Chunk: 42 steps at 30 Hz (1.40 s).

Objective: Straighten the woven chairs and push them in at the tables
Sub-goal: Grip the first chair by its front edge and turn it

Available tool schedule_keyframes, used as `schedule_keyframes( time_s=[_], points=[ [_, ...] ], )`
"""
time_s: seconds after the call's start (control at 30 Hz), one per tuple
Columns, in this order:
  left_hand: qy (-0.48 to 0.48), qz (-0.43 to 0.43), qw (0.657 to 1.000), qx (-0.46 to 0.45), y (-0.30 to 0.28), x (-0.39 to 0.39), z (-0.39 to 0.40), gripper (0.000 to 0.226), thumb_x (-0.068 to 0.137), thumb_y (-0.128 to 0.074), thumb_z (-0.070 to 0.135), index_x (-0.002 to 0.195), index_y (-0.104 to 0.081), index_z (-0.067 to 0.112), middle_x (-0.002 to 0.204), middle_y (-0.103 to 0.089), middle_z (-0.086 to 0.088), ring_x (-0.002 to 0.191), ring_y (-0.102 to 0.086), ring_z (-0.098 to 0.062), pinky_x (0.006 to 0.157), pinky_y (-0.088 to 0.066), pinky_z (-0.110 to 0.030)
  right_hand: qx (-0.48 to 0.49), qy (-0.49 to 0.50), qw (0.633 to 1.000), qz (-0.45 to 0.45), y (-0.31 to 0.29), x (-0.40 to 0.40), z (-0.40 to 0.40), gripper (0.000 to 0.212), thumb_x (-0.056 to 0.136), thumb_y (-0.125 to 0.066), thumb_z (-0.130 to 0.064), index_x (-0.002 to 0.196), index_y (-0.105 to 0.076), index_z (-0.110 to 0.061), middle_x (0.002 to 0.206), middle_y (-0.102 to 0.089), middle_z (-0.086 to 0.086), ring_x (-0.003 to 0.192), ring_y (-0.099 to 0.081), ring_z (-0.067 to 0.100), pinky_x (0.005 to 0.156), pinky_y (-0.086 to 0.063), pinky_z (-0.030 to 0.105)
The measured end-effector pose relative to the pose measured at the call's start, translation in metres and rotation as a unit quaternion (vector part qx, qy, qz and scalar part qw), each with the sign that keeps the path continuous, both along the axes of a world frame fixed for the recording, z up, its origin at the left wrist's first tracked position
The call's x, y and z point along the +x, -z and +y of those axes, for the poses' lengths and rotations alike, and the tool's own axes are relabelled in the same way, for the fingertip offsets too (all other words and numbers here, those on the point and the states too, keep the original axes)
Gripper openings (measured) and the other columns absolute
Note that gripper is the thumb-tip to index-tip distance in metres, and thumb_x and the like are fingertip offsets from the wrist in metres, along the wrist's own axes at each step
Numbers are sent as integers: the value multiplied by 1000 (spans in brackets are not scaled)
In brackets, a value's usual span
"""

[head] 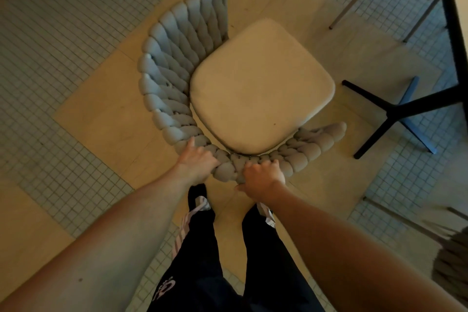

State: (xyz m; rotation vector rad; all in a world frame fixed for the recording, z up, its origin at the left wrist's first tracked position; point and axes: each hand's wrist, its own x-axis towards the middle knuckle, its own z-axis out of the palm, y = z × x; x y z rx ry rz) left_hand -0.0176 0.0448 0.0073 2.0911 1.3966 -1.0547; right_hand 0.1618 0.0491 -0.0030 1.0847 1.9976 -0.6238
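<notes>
A woven chair (172, 63) with a thick grey braided backrest and a cream seat cushion (260, 86) stands right in front of me, seen from above. Its seat faces up and to the right, toward a table (455, 33) at the right edge. My left hand (196, 161) grips the braided top of the backrest on the left. My right hand (263, 177) grips the same rim just to the right, fingers curled over the weave. The chair's legs are hidden under the seat.
The table's black cross base (387, 114) sits on the floor right of the chair. Another chair's thin legs (354, 2) show at upper right, and part of a woven chair (450, 261) at lower right. My legs and shoes (200, 205) stand just behind the chair.
</notes>
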Motion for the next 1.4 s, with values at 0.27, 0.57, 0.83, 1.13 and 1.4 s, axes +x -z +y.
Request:
schedule_keyframes(
  time_s=[0.27, 0.57, 0.83, 1.13, 1.4],
  points=[
    [-14, 75, 997, 21, -6, -27, 12, 31, 99, -51, 16, 125, -63, 29, 132, -56, -1, 137, -38, -30, 113, 1, -75, -2, 52, 995, 80, 4, -29, -11, 65, 96, -51, -66, 134, -47, -13, 131, -62, 12, 122, -57, 36, 102, -41, 51],
    [-68, -6, 997, -31, 4, 34, -2, 43, 87, -60, 19, 129, -52, 23, 115, -56, -6, 119, -50, -33, 111, -15, -72, 2, -51, 996, 68, 7, 31, 8, 63, 94, -58, -60, 142, -40, -23, 138, -59, 7, 127, -54, 32, 106, -38, 46],
    [-163, -132, 978, 0, 9, 107, -21, 63, 90, -69, 26, 143, -36, 25, 117, -61, -7, 112, -58, -33, 102, -40, -53, 34, -100, 994, 14, 1, 96, 46, 71, 88, -60, -67, 146, -40, -31, 146, -53, -2, 134, -49, 26, 112, -34, 44],
    [-164, -142, 976, 35, 16, 115, -20, 50, 102, -40, 11, 147, -37, 32, 118, -63, -8, 110, -58, -35, 92, -40, -49, 51, -115, 991, -34, -6, 117, 59, 72, 91, -41, -79, 145, -39, -32, 146, -52, 0, 134, -45, 31, 107, -35, 50],
    [-117, -139, 983, 19, 13, 83, -17, 54, 103, -35, 9, 149, -31, 38, 108, -65, -4, 99, -61, -30, 81, -42, -44, 44, -63, 997, -28, -1, 95, 39, 75, 93, -41, -76, 150, -35, -28, 150, -49, 5, 136, -43, 38, 111, -30, 57]
  ],
)
